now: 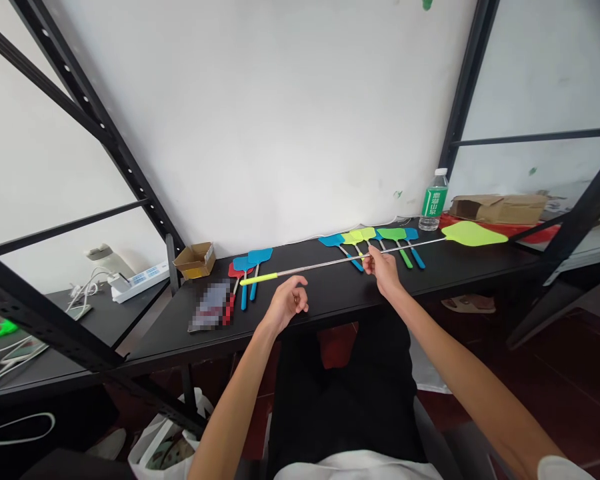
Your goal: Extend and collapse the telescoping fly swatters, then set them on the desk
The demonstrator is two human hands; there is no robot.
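Note:
A yellow-green fly swatter with a long, thin metal rod is stretched out above the black table. Its paddle points right and its yellow grip lies to the left. My right hand pinches the rod near its middle. Just below the rod, close to the grip, my left hand hovers with fingers loosely curled and apart, holding nothing. Behind the rod lie several shorter swatters, among them a blue one and a green one. Left of them are blue swatters and a red swatter.
A small cardboard box stands at the table's left end, with a blurred flat item nearer me. A water bottle stands at the back right. Black metal posts frame both sides. A power strip lies on the neighbouring table.

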